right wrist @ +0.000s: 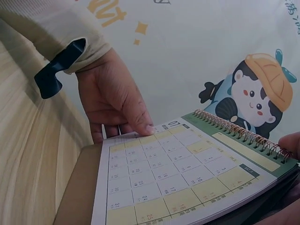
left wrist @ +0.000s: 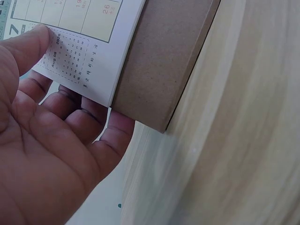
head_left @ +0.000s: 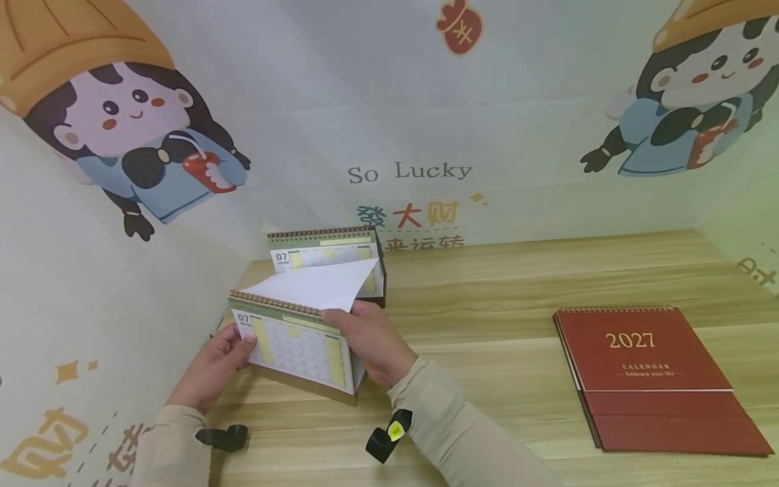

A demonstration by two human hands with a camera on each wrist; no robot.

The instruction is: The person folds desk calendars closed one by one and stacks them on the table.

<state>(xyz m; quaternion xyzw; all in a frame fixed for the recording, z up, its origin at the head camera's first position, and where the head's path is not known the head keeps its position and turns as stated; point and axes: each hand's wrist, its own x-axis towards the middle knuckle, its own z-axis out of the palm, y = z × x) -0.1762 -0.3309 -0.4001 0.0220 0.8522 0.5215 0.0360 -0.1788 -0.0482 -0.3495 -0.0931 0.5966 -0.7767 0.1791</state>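
Observation:
A spiral-bound desk calendar [head_left: 298,348] stands tilted on its brown cardboard base [left wrist: 164,61], its front page headed 07. At its left edge, my left hand [head_left: 213,365] pinches it, thumb on the page and fingers behind. My right hand [head_left: 380,348] grips the upper right corner, its thumb by the spiral binding [right wrist: 239,133]. Behind the binding a white sheet [head_left: 310,281] sticks out toward the back; the right fingers are partly hidden near it. In the right wrist view only a bit of the right hand [right wrist: 290,143] shows at the edge.
Another calendar [head_left: 280,260] open at 07 stands behind, partly covered by the white sheet. A red 2027 calendar [head_left: 645,372] lies at the right of the wooden table [head_left: 475,325]. A printed cloth backdrop [head_left: 414,122] rises along the back and sides.

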